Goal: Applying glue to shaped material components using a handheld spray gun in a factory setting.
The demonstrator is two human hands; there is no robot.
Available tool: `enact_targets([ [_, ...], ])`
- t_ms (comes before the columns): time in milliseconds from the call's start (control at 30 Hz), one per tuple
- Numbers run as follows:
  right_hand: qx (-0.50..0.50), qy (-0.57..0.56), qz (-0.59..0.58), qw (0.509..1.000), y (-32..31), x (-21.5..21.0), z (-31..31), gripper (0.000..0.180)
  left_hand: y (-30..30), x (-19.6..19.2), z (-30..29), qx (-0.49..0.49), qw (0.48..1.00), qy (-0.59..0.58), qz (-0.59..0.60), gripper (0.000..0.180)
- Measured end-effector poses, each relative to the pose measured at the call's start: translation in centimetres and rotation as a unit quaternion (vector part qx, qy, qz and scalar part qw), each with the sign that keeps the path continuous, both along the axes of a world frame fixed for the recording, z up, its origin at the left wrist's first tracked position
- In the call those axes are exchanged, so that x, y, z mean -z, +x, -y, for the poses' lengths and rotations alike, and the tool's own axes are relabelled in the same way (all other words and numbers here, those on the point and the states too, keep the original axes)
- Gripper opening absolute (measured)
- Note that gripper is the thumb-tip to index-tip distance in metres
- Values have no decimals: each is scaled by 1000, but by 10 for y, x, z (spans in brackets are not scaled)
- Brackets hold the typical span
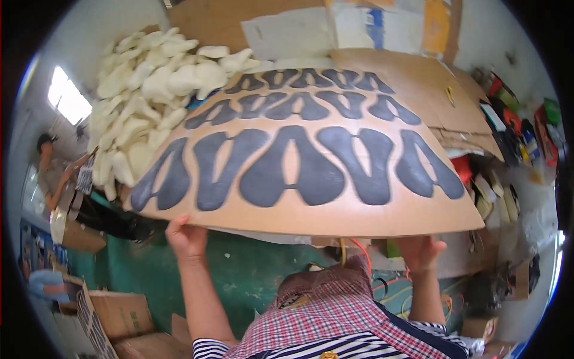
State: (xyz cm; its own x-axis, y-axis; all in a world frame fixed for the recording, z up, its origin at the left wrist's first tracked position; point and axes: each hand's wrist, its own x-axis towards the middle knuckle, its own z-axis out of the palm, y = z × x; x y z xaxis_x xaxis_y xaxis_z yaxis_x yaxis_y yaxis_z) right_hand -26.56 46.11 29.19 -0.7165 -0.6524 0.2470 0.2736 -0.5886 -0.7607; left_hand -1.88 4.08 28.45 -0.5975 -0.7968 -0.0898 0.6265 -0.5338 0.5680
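A large tan board [233, 219] is held out in front of me, sloping away. On it lie rows of flat black insole-shaped pieces [263, 173], joined in pairs by thin bridges. My left hand [186, 237] grips the near edge toward its left end, thumb on top and the other fingers underneath. Under the near edge toward the right, my right hand [420, 251] supports the board; its thumb sticks out sideways and its other fingers are mostly hidden by the board.
Cream foam-like pieces [137, 102] are heaped at the back left. Cardboard [412, 78] lies beyond the board, with a yellow cutter [449, 97] on it. Red and yellow hoses [406, 296] run along the green floor [239, 263]. Another person [57, 179] stands far left beside cardboard boxes [122, 314].
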Motion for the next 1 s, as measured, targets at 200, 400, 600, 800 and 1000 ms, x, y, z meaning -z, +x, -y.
enact_targets([
  [200, 155, -39, 143, 977, -27, -14, -29, 46, -19, -60, -71, -17, 1000, -16, -10, 36],
  [400, 115, -96, 77, 986, 12, -58, -16, 55, 74, -116, -83, -74, 984, -103, -128, 39],
  [600, 76, -121, 67, 988, 1, -84, 58, 67, 175, -145, -134, -238, 956, -130, -109, 15],
  [800, -166, -218, 99, 956, 77, -151, 180, 26, 250, -170, -224, -403, 876, -199, -177, 27],
  [1000, -380, -256, 164, 873, 143, -161, 322, 21, 262, -171, -320, -622, 722, -268, -143, 20],
])
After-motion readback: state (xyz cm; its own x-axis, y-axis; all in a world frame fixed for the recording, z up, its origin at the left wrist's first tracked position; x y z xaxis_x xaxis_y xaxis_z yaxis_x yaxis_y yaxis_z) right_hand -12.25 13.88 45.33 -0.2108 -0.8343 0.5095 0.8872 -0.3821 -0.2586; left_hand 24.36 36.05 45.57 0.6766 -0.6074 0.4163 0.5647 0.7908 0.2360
